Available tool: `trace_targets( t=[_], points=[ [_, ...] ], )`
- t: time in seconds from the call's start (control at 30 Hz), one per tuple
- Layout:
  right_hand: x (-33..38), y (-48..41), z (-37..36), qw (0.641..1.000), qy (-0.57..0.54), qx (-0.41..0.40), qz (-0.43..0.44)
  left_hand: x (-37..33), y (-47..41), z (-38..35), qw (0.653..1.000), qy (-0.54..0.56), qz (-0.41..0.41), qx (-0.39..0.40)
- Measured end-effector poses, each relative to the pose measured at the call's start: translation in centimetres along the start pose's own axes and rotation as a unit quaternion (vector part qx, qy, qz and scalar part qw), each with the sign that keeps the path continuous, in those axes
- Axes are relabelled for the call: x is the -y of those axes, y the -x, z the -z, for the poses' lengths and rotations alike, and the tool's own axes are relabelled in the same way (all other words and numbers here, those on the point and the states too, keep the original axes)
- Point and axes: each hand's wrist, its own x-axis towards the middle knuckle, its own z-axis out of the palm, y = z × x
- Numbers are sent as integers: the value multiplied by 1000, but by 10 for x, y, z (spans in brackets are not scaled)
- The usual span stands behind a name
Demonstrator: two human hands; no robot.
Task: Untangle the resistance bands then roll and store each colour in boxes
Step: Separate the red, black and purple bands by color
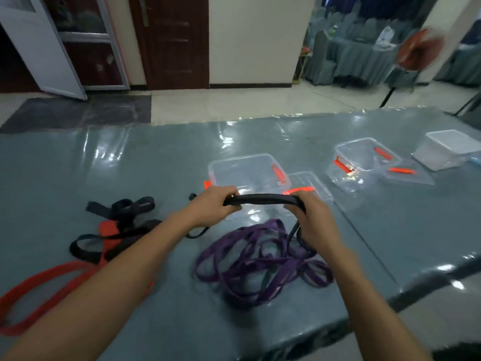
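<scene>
Black and slightly arched, a resistance band [263,198] spans both hands just in front of the nearest clear box [244,170] — the left hand [212,207] curls its fingers round one end, the right hand [312,222] grips the other. Nearer the person than that box lies a purple band heap [260,261]; to its left, more black bands [122,207] tangled with a red band [39,285] — to its right, a second clear box [364,162] and a white box [437,157].

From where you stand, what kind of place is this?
Probably a banquet or function hall: draped chairs and tables in the back room, a standing fan, and a long table under clear plastic.
</scene>
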Motion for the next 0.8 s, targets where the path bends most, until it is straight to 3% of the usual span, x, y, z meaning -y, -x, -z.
trace_targets(
  t=[0.2, 0.43, 0.67, 0.8],
  points=[
    [-103, 53, 76, 999, 10, 6, -47, -105, -36, -74, 997, 49, -43, -51],
    [-204, 105, 147, 993, 30, -6, -113, -203, -86, -155, 995, 80, -67, 3],
    [-282, 115, 191, 984, 43, -49, -163, -255, -151, -228, 988, 129, -74, 32],
    [-328, 97, 206, 979, 59, -28, -194, -264, -201, -264, 986, 139, -73, 49]
  ],
)
